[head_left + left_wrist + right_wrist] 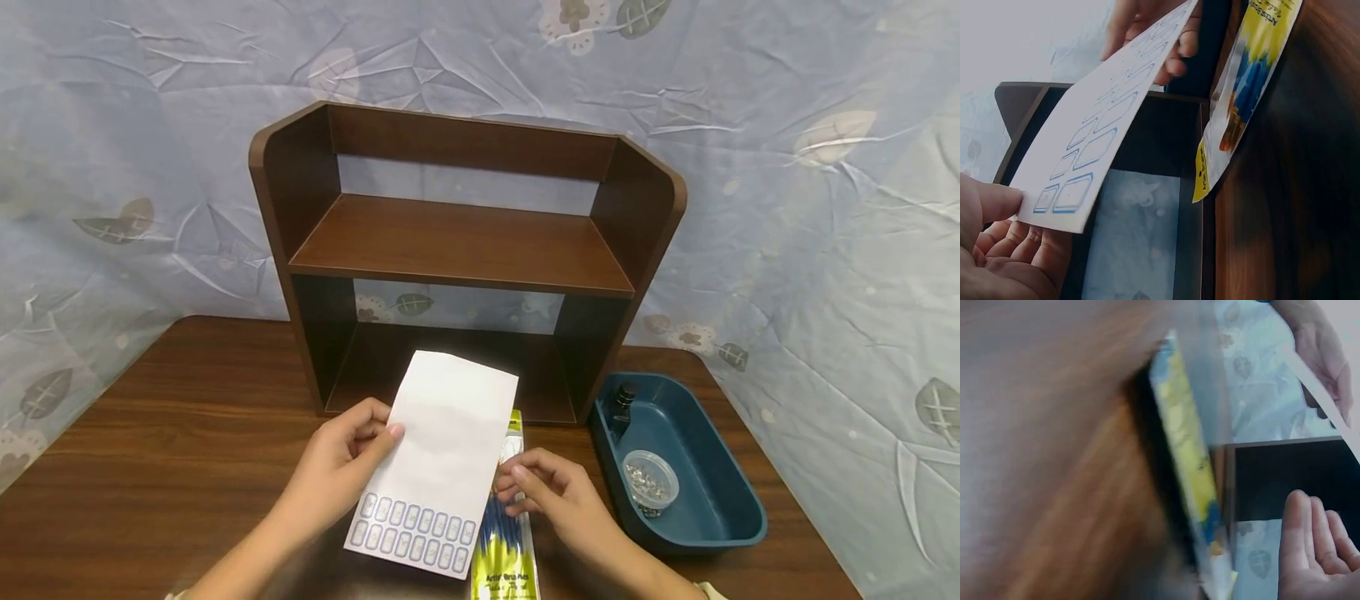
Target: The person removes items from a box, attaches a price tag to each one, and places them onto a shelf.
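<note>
My left hand point(337, 462) pinches the left edge of a white label sheet point(446, 433), thumb on top and fingers beneath. Two rows of blue-bordered rounded rectangles point(1094, 148) run along the sheet's near end. At the sheet's right edge is my right hand point(558, 500), fingers loosely bent in the head view. The right wrist view shows that hand point(1319, 550) with nothing in its fingers, apart from the sheet. Below lies a clear packet of artist brushes point(506, 533) with blue handles and yellow printing, partly covered by the sheet.
A brown two-tier shelf point(465, 242) stands behind the sheet on the wooden table point(187, 433). To the right sits a blue tray point(697, 467) holding a small black-capped bottle point(621, 408) and a round clear tub point(651, 479) of small silvery pieces. Patterned cloth point(150, 167) hangs behind.
</note>
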The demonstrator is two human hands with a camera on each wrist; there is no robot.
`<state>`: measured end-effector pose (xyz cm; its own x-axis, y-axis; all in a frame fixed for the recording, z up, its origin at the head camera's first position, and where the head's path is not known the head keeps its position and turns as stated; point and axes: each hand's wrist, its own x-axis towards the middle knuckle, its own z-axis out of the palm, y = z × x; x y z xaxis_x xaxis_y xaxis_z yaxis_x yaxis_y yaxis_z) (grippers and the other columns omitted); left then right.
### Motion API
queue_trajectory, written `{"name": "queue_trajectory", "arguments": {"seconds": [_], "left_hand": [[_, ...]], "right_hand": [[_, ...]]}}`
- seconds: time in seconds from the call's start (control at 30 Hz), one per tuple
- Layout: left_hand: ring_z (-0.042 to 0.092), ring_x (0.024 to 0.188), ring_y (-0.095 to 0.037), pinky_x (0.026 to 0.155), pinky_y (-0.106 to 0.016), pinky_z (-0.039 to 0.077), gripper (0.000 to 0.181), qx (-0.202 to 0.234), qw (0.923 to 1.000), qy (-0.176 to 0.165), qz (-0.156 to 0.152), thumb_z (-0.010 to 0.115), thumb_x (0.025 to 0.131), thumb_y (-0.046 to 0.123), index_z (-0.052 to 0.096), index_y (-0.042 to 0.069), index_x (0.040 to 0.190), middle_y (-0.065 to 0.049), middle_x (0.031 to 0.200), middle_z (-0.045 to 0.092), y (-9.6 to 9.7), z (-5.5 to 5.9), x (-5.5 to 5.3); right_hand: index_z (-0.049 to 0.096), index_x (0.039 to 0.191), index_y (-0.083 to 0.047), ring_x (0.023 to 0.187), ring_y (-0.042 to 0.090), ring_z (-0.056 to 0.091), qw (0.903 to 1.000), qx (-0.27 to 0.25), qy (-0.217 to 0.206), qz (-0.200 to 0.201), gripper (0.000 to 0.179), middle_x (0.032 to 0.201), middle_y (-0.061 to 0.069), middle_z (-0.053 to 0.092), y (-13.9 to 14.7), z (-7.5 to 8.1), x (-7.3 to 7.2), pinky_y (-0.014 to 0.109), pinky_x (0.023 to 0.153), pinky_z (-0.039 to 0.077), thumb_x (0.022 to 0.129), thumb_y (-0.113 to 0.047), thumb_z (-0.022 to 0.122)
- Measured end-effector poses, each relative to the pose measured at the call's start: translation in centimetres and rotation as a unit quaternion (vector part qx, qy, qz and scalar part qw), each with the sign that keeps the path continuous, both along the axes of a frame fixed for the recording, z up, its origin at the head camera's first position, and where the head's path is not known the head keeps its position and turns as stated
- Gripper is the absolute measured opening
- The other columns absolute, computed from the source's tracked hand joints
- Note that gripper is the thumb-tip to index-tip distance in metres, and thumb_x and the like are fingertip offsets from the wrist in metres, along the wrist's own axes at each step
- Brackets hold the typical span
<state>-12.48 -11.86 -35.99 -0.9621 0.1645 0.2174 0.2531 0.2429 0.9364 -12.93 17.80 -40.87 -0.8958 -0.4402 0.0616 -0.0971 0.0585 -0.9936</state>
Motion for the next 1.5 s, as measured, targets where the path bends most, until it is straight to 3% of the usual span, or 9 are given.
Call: {"name": "queue_trajectory", "arguments": {"seconds": [0.17, 0.47, 0.87, 1.03, 1.17, 1.37, 1.5], "left_hand": [[0.07, 0.063, -0.012, 0.056, -0.031, 0.061, 0.014, 0.015, 0.9997, -0.02, -0.005, 0.065, 0.104, 0.012, 0.063, -0.002, 0.107, -0.015, 0.086, 0.074, 0.6, -0.1, -0.4], [0.069, 0.062, -0.013, 0.057, -0.03, 0.061, 0.013, 0.017, 0.9996, -0.021, -0.008, 0.065, 0.103, 0.011, 0.064, -0.001, 0.107, -0.015, 0.085, 0.074, 1.6, 0.0, -1.0], [0.069, 0.065, -0.013, 0.06, -0.027, 0.06, 0.021, 0.042, 0.9973, -0.058, -0.011, 0.066, 0.104, 0.017, 0.067, -0.004, 0.105, -0.015, 0.087, 0.074, 2.0, -0.2, -1.3], [0.071, 0.065, -0.015, 0.058, -0.031, 0.062, 0.023, 0.055, 0.9946, -0.082, -0.03, 0.064, 0.104, 0.017, 0.066, -0.006, 0.106, -0.016, 0.086, 0.073, 2.1, -0.3, -1.1], [0.073, 0.068, -0.015, 0.061, -0.03, 0.063, 0.021, 0.061, 0.9936, -0.085, -0.043, 0.064, 0.104, 0.015, 0.064, -0.006, 0.107, -0.017, 0.089, 0.073, 2.1, -0.4, -1.1], [0.072, 0.072, -0.011, 0.064, -0.023, 0.059, 0.02, 0.064, 0.9953, -0.061, -0.04, 0.067, 0.102, 0.011, 0.065, -0.008, 0.107, -0.019, 0.092, 0.075, 2.1, -0.4, -1.0], [0.073, 0.072, -0.011, 0.065, -0.027, 0.061, 0.021, 0.074, 0.9945, -0.06, -0.044, 0.069, 0.1, 0.01, 0.065, -0.009, 0.109, -0.021, 0.093, 0.076, 2.2, -0.4, -1.1]], "right_hand": [[0.055, 0.122, 0.016, 0.095, 0.011, 0.075, 0.9992, -0.028, -0.024, 0.017, 0.033, 0.102, -0.002, 0.074, -0.3, 1.1, 0.0, 0.031, 0.086, 0.065, 0.108, -0.014, 0.057], [0.054, 0.105, 0.018, 0.077, 0.007, 0.072, 0.9994, -0.011, -0.009, 0.031, 0.027, 0.092, -0.002, 0.07, -0.9, 1.7, 0.0, 0.025, 0.078, 0.064, 0.103, -0.007, 0.064], [0.057, 0.106, 0.011, 0.077, 0.01, 0.071, 0.9968, 0.005, -0.066, -0.045, 0.03, 0.09, 0.001, 0.073, -1.1, 1.8, -0.2, 0.025, 0.077, 0.064, 0.1, -0.015, 0.071], [0.059, 0.108, 0.007, 0.081, 0.012, 0.07, 0.9941, -0.007, -0.074, -0.079, 0.028, 0.093, 0.0, 0.076, -1.1, 1.8, -0.3, 0.026, 0.079, 0.064, 0.1, -0.017, 0.072], [0.059, 0.107, 0.005, 0.079, 0.013, 0.07, 0.991, -0.029, -0.078, -0.105, 0.025, 0.091, -0.001, 0.076, -1.1, 1.8, -0.5, 0.027, 0.083, 0.064, 0.1, -0.016, 0.071], [0.059, 0.103, 0.001, 0.079, 0.013, 0.071, 0.9833, -0.066, -0.09, -0.144, 0.016, 0.09, 0.0, 0.075, -1.2, 1.6, -0.8, 0.025, 0.079, 0.064, 0.101, -0.012, 0.069], [0.059, 0.101, -0.001, 0.081, 0.014, 0.07, 0.977, -0.088, -0.098, -0.168, 0.013, 0.088, 0.002, 0.074, -1.4, 1.5, -0.9, 0.025, 0.078, 0.064, 0.101, -0.01, 0.069]]}}
